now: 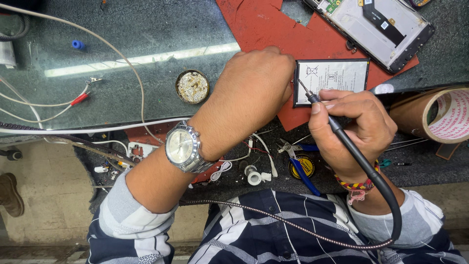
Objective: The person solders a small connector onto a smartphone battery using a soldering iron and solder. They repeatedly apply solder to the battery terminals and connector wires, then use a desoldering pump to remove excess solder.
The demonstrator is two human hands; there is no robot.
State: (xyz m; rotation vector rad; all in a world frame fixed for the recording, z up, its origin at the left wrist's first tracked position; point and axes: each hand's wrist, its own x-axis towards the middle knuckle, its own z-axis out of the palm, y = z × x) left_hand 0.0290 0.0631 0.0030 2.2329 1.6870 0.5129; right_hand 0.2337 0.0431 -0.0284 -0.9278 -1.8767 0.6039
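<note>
- Head view: the right hand (359,128) grips a black corded soldering iron (337,128), its tip at the flat white phone battery (331,80).
- The left hand (251,95), fingers curled, presses that battery's nine o'clock edge on the red mat (264,24).
- A round tin of brass wool (192,86) sits at nine o'clock of the left hand.

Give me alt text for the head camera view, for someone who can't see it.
Seen from above, a person's right hand holds a soldering iron like a pen, its tip at the left edge of a flat phone battery that the left hand steadies on a red mat. An opened phone, a tape roll and a tin of brass wool lie nearby.
</note>
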